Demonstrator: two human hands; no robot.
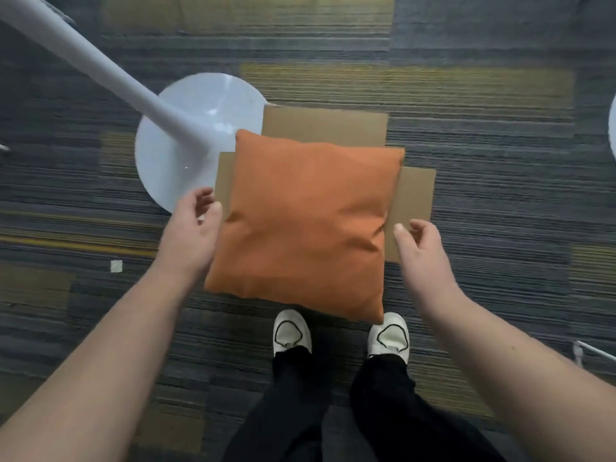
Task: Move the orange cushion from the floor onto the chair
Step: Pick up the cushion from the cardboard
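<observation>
Both forearms reach down from above, left hand [191, 228] and right hand [418, 245] open, fingers spread, flanking the orange cushion [310, 221] and holding nothing; whether the left palm touches its edge I cannot tell. It lies on flat cardboard [413, 198] on the carpeted floor [500, 145], beside a white pedestal base [186, 128]. Judging by this, gripping comes next: close on both sides, lift. No chair seat shows.

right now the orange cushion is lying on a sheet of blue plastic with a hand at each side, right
Not quite. In the head view the orange cushion lies on brown cardboard, not blue plastic. The left hand and right hand are at its sides, as you said.
</observation>
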